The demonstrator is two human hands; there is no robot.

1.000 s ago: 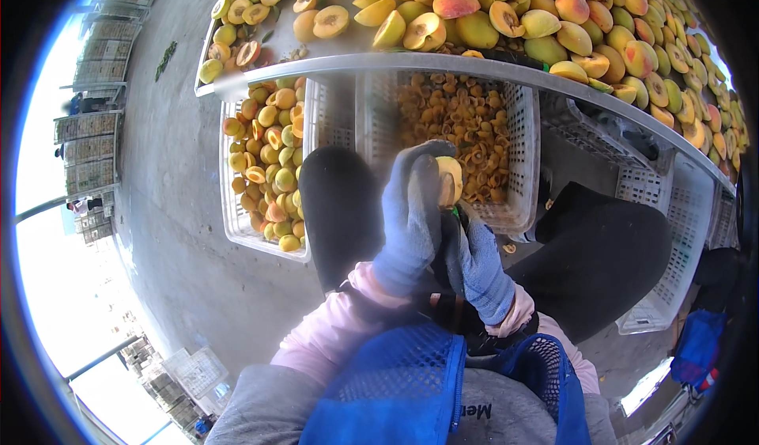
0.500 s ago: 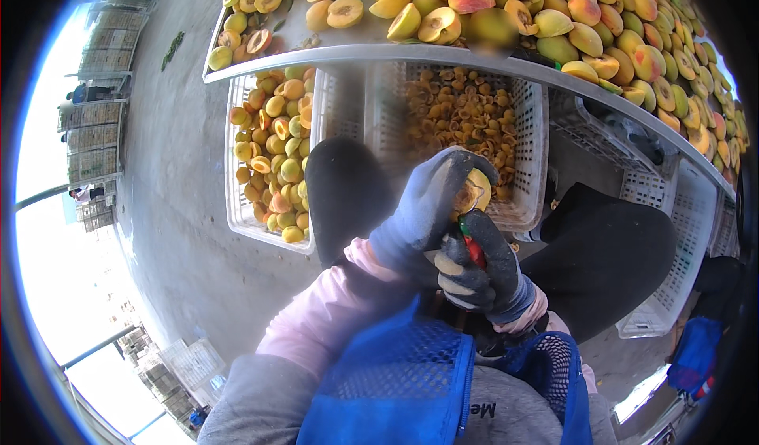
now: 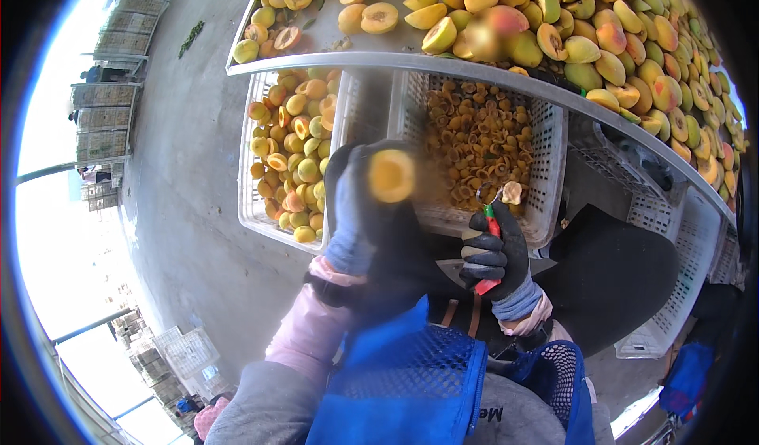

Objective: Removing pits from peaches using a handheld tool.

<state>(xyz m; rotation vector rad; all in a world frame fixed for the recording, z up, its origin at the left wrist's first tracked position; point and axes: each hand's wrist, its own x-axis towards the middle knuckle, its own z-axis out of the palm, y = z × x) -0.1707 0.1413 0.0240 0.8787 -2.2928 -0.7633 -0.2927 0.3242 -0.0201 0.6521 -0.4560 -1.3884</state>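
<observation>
My left hand, gloved in blue and dark grey and blurred by motion, holds a peach half with its cut, hollowed face up. It is over my left knee, near the crate of peach halves. My right hand, in a similar glove, is wrapped around the red and green handle of a pitting tool with a thin metal loop at its tip. A pale scooped-out piece is at the loop, above the front part of a white crate full of brownish scooped-out pieces.
Ahead stands a metal-edged table heaped with peach halves, densest on the right. Its edge overhangs both crates. More white crates stand at my right. Stacked crates line the far left beyond the concrete floor.
My hands have come apart. The left moved left with the peach half, while the right moved slightly right with the tool, a scooped piece now at its loop. The view has shifted slightly.
</observation>
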